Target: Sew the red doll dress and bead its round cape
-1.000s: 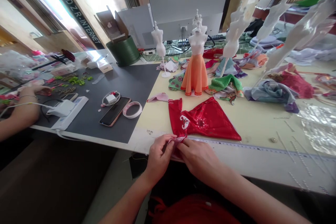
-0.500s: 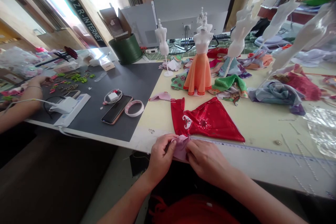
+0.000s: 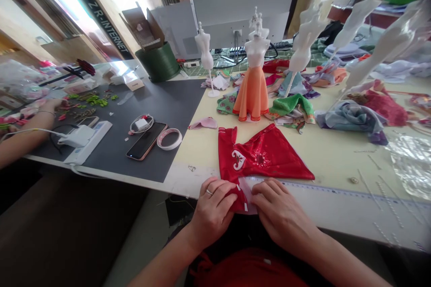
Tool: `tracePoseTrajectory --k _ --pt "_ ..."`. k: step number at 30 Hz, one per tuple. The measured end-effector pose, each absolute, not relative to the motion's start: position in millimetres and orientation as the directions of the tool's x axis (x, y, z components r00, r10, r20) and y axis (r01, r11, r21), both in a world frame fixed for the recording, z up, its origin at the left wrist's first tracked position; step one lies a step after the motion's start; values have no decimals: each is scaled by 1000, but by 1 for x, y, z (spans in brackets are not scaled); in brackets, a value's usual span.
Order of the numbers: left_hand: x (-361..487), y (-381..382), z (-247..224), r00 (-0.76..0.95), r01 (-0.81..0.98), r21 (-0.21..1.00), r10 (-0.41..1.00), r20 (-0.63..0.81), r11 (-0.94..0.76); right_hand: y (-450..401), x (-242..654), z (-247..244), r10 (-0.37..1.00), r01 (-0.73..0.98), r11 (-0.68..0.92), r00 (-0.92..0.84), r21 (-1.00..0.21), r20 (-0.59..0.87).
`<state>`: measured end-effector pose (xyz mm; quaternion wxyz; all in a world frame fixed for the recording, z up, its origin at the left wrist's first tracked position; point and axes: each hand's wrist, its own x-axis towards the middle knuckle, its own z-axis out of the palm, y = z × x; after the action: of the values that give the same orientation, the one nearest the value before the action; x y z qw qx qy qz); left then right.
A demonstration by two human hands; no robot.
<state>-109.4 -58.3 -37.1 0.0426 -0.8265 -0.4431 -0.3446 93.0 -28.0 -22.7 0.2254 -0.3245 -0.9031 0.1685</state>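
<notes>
Pressing flat, as I log it from afar: a pale pink fabric piece (image 3: pixel 247 193) on a red embroidered satin garment (image 3: pixel 261 154), at the near edge of the counter (image 3: pixel 336 166). Left hand (image 3: pixel 213 210) and right hand (image 3: pixel 281 213): each grip open, fingers spread, pinching nothing. Next move calls for a firm pinch along the joined edge.

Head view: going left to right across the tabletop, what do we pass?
A co-worker's hand, white power adapter, smartphone, roll of tape, red satin doll garment, crumpled grey-blue fabric, clear plastic sheet.
</notes>
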Motion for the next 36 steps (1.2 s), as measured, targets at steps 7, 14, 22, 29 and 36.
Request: tracePoseTrajectory --k 7,14,22,29,36 --pt "-109 -60 -41 406 753 238 717 566 -614 -34 97 -25 707 479 699 -577 -531 410" --pt "-105 -58 -37 315 750 302 719 620 -589 -55 97 -14 909 383 194 -417 -903 19" --pt "-97 -59 -35 305 751 269 679 668 -602 -60 78 -17 783 60 -391 -503 -918 -366" --pt "-89 -61 -25 355 682 287 648 674 -673 -51 76 -19 851 106 -340 -388 -935 -353" --pt "-95 -24 5 461 555 522 762 455 -648 -35 101 -5 913 446 126 -401 -886 -72"
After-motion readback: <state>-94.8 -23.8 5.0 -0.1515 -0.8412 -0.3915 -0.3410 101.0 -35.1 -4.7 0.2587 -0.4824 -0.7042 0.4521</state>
